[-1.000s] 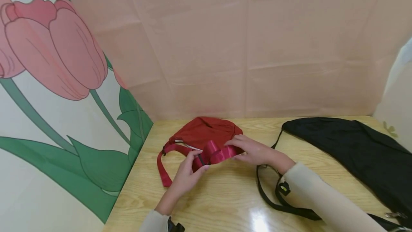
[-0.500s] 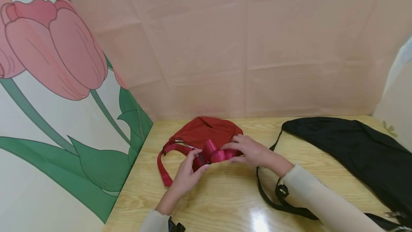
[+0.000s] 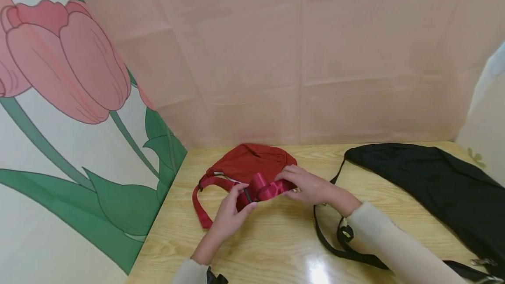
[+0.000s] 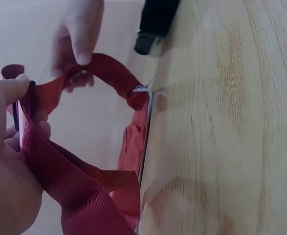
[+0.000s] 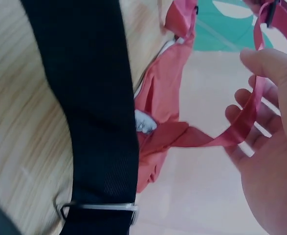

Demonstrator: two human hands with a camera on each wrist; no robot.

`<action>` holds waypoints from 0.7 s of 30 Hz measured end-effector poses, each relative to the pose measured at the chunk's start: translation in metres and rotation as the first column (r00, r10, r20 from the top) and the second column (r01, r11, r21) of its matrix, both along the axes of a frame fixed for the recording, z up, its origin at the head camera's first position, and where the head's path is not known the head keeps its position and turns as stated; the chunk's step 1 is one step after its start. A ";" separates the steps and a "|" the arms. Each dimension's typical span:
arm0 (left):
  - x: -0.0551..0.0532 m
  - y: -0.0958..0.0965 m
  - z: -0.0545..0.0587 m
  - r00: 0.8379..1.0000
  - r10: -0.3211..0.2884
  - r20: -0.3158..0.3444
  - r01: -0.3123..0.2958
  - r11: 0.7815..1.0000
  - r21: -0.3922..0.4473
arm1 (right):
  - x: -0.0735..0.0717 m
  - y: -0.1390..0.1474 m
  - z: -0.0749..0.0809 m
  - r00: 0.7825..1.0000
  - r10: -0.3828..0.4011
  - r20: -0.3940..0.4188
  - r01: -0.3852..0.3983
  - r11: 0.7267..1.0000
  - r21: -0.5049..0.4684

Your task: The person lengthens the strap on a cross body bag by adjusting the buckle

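A red waist bag (image 3: 252,159) lies at the back of the table, its dark red strap (image 3: 270,190) raised in front of it. My left hand (image 3: 230,214) pinches the strap at a narrow black slider buckle (image 3: 247,194), thumb and fingers on either side. My right hand (image 3: 309,185) holds the strap further right, where it leads back to the bag. In the right wrist view, the strap (image 5: 246,120) runs across curled fingers. A loop of the strap (image 4: 70,171) hangs below my left hand in the left wrist view.
A black bag (image 3: 418,174) lies at the right of the wooden table (image 3: 276,253). Its black strap (image 3: 329,244) loops under my right forearm, with a metal ring (image 5: 99,208) on it. A pink cloth (image 3: 244,56) hangs behind; a tulip-printed panel (image 3: 75,65) stands left.
My right hand shifts slightly on the strap, and the strap span between the hands bends a little differently. My left hand keeps its place at the slider; both bags stay put.
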State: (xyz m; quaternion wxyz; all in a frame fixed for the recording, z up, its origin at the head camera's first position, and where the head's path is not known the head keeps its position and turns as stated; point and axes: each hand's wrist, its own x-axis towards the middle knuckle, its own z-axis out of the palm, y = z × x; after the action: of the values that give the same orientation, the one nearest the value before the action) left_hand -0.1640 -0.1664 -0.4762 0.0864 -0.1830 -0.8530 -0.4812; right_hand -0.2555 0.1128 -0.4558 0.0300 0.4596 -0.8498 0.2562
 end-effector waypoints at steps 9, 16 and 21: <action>0.001 0.002 0.000 1.000 0.010 -0.008 -0.010 1.000 -0.005 | 0.006 -0.007 -0.002 1.000 0.018 0.007 -0.018 1.000 0.001; 0.001 0.001 -0.001 1.000 0.009 -0.003 -0.009 1.000 -0.007 | -0.002 -0.001 -0.005 0.998 0.035 -0.048 -0.035 0.999 0.006; 0.001 0.000 -0.001 1.000 0.013 -0.004 -0.013 1.000 0.004 | -0.007 0.004 -0.005 0.998 0.032 -0.051 -0.032 0.999 -0.007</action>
State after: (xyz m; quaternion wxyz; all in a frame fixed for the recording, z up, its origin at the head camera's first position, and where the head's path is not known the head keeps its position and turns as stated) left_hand -0.1626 -0.1668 -0.4774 0.0917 -0.1785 -0.8530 -0.4817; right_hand -0.2624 0.1168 -0.4612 0.0493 0.4794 -0.8403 0.2481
